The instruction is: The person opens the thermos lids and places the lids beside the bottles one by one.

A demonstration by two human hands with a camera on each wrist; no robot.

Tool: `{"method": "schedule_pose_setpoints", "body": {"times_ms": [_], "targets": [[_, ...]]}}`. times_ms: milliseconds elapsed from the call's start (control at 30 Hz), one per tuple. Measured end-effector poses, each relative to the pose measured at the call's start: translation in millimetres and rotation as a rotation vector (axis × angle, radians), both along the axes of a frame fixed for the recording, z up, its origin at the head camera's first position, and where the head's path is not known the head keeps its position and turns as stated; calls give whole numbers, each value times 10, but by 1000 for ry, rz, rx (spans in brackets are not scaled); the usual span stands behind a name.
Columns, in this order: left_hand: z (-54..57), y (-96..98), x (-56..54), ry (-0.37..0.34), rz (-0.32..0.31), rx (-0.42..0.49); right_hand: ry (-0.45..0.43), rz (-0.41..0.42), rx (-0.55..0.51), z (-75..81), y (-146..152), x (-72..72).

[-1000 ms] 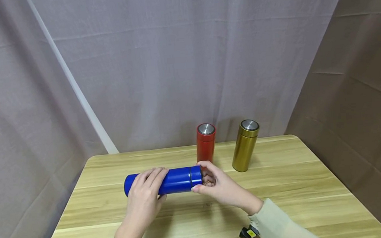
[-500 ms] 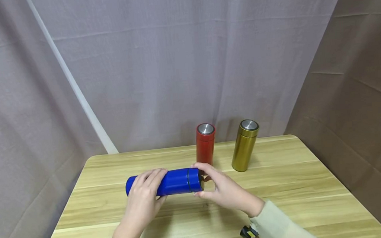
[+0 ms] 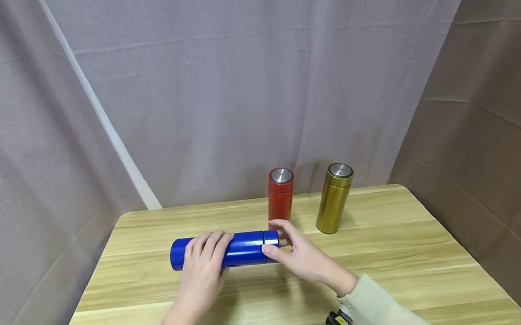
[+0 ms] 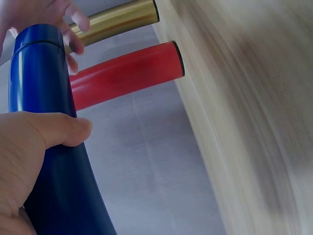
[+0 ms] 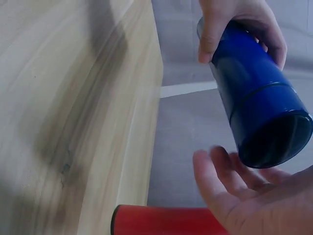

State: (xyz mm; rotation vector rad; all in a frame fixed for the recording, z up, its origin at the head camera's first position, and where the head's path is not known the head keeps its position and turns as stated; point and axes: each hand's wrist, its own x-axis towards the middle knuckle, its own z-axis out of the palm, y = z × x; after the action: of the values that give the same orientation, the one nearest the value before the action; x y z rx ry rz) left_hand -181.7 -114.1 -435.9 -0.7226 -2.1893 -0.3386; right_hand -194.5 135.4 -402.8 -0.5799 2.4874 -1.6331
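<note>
A blue thermos flask (image 3: 246,251) lies sideways in the air above the table. My left hand (image 3: 203,269) grips its body from above, thumb on the near side. At the flask's right end, a seam marks off a short section (image 5: 266,108) with a dark round end face. My right hand (image 3: 302,255) is beside that end. In the head view its thumb overlaps the blue surface, while the right wrist view shows its fingers (image 5: 230,178) loosely bent and apart from the flask. Behind stand a red thermos (image 3: 281,200) and a gold thermos (image 3: 334,203), both upright with silver-topped lids.
The wooden table (image 3: 389,285) has rounded back corners. Grey curtains (image 3: 219,109) hang behind it and on the left, and a browner one (image 3: 485,155) on the right. The red thermos stands just beyond my right fingers. Each wrist wears a small black device (image 3: 337,321).
My right hand loosens from the blue thermos's end and shifts around it; its thumb now overlaps the near side higher up. The left hand keeps its grip, and the flask has barely shifted.
</note>
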Motion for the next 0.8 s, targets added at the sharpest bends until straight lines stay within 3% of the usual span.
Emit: {"method": "schedule_pose_setpoints", "body": {"times_ms": [200,567,800], "targets": [[-20,4,-10,6,8,17,-95,32,-52,-60,6,-15],[15,-17,-13,-58,-6,12,-108,10,-102,-103,23,-35],[35,-20,-24,-112,-25,47,13,0,-42,-138,46,-46]]}}
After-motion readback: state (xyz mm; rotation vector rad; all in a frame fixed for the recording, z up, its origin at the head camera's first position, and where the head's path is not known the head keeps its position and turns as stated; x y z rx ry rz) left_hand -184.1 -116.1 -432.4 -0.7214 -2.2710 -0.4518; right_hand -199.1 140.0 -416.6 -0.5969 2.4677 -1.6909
